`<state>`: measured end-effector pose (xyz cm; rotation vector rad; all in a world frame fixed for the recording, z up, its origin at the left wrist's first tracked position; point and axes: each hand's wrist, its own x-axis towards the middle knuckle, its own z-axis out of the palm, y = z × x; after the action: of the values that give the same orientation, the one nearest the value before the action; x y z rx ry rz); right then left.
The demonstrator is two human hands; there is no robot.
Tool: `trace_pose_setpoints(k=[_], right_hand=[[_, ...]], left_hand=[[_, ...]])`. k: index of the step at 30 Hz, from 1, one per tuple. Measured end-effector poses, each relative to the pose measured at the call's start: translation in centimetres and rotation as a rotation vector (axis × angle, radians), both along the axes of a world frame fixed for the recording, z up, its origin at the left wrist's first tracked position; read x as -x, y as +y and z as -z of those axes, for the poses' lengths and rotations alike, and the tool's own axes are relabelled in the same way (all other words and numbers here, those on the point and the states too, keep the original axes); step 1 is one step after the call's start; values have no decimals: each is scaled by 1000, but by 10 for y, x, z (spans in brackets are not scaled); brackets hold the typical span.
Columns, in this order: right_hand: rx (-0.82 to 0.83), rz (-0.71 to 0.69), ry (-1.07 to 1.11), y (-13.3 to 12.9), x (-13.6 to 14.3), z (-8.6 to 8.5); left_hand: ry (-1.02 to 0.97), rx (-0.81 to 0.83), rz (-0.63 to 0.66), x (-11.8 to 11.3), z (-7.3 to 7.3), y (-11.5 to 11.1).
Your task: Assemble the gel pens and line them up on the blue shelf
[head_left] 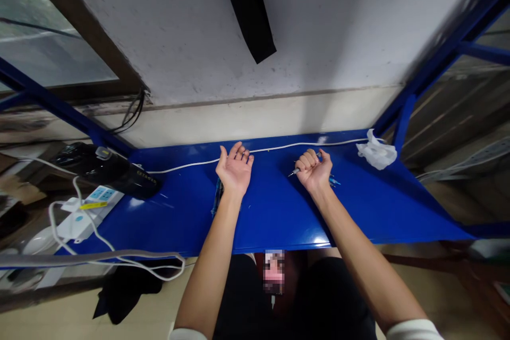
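My left hand [237, 170] is palm up above the blue table [279, 212], its fingers spread and nothing in it. Beside its wrist lies a dark bundle with bluish parts [217, 196], mostly hidden by the hand and forearm. To the right, my right hand [314, 170] is closed in a fist, fingers curled round a slim pen [294, 172]. The pen's pointed metallic tip sticks out on the left side of the fist. Small thin pieces with light-blue ends [334, 182] show behind the right wrist; what they are is unclear.
A white cable [191, 164] runs along the table's back. A black bottle [131, 175] lies at the left near a white power strip [90, 215] with looped cords. Crumpled white tissue [376, 151] sits at the back right. Blue frame posts [404, 125] flank the table.
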<state>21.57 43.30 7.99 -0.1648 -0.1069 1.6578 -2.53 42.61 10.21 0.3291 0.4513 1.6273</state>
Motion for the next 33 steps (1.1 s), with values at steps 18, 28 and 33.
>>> trace_pose_setpoints(k=[18, 28, 33], right_hand=[[6, 34, -214, 0, -2, -3], [1, 14, -155, 1, -2, 0], [3, 19, -201, 1, -1, -2]], left_hand=[[135, -18, -21, 1, 4, 1], [142, -34, -5, 1, 5, 2], [288, -77, 15, -8, 4, 2]])
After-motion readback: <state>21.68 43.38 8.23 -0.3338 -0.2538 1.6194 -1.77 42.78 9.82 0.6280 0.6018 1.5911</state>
